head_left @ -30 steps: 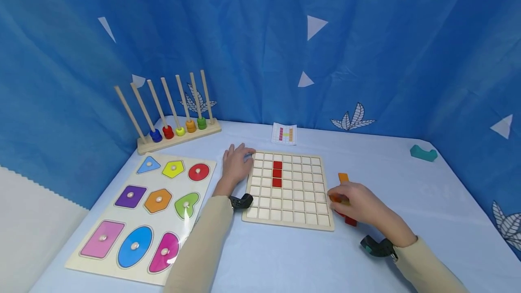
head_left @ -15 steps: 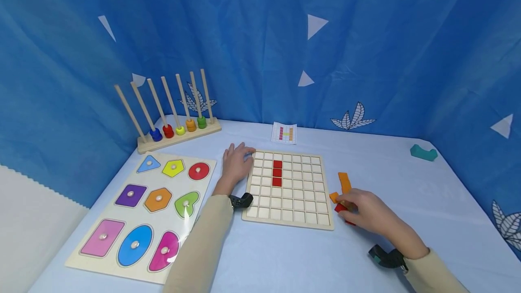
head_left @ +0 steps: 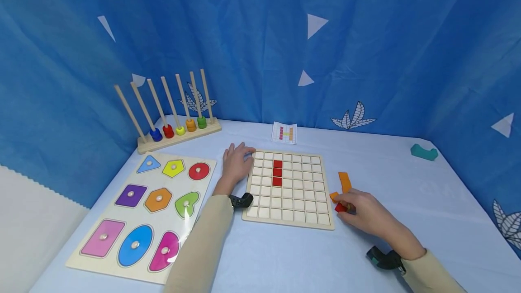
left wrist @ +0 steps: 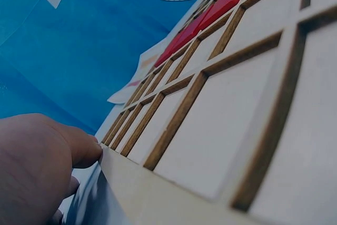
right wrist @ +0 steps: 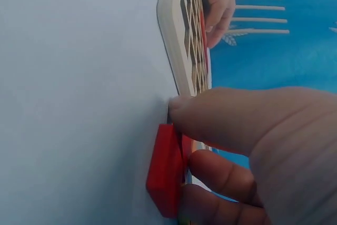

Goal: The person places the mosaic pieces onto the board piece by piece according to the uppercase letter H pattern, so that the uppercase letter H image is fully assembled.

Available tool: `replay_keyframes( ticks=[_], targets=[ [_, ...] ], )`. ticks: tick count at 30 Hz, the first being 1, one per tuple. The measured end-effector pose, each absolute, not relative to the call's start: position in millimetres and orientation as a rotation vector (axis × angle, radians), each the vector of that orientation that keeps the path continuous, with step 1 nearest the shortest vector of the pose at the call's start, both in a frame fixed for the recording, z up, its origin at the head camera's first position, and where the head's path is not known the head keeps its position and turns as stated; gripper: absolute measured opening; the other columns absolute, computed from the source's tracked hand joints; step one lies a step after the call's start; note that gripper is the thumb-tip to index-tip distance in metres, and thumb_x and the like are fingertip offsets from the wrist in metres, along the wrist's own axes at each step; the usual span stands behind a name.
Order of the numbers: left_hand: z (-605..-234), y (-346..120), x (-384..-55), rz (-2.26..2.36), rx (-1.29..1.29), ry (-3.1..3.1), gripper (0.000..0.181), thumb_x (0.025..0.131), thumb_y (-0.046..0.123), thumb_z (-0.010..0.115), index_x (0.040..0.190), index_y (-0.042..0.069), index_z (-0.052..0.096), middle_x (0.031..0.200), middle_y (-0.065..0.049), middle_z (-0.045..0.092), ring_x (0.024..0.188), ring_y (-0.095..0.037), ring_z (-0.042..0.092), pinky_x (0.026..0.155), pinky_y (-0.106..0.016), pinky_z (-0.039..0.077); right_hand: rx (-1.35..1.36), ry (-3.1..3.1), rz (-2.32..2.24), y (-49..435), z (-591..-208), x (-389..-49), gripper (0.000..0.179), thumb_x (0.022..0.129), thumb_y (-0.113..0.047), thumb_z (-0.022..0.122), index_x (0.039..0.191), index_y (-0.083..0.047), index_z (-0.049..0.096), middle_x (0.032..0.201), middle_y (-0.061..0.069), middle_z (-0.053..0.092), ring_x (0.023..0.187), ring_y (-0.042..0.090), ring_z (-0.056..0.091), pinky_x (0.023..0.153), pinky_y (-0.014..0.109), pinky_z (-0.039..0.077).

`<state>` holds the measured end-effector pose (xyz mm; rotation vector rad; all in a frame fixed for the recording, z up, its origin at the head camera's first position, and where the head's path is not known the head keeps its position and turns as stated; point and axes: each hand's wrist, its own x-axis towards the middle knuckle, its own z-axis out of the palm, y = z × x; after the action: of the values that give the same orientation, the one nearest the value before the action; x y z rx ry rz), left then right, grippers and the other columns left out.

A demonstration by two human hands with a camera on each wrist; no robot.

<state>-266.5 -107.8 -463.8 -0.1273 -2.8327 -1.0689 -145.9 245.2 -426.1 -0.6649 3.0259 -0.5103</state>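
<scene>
My left hand (head_left: 236, 166) rests at the far left corner of a wooden grid board (head_left: 293, 226). In the left wrist view, one digit touches the corner of the frame. A short column of red square tiles (head_left: 277, 172) sits in the grid's cells. Right of the board, my right hand (head_left: 366, 209) has its thumb and fingers closed about a small red tile (head_left: 340, 207) at the table. The right wrist view has another red tile (right wrist: 166, 169) close by the thumb; part of the pile is hidden by the hand. Orange tiles (head_left: 344, 182) lie just beyond the fingers.
A small patterned card (head_left: 284, 133) lies behind the board. At the left are a shape puzzle board (head_left: 142, 214) with knobbed pieces and a wooden peg stand (head_left: 180, 138) with coloured rings. A teal block (head_left: 423, 153) lies far right. Blue curtain (head_left: 260, 49) encloses the table.
My right hand has drawn back a little to the right from the tiles, then its thumb and fingers closed about a red one. The left hand has not moved.
</scene>
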Motion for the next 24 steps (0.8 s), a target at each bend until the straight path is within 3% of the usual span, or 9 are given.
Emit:
replay_keyframes(
  ticks=[24],
  targets=[
    [-464.4,-108.0,-266.9,-1.085,-0.134,-2.824,0.036,0.097,0.016,0.053,0.129,0.012,0.07,0.159,-0.02,0.045,0.156,-0.048,0.02,0.127,-0.062,0.012,-0.69,2.968,-0.563,250.7,-424.7,-145.2,0.034,0.077,-0.009,0.085,0.11,-0.012,0.077,0.082,-0.01,0.059,0.072,0.004,0.047,0.06,0.017,0.045]
  ],
)
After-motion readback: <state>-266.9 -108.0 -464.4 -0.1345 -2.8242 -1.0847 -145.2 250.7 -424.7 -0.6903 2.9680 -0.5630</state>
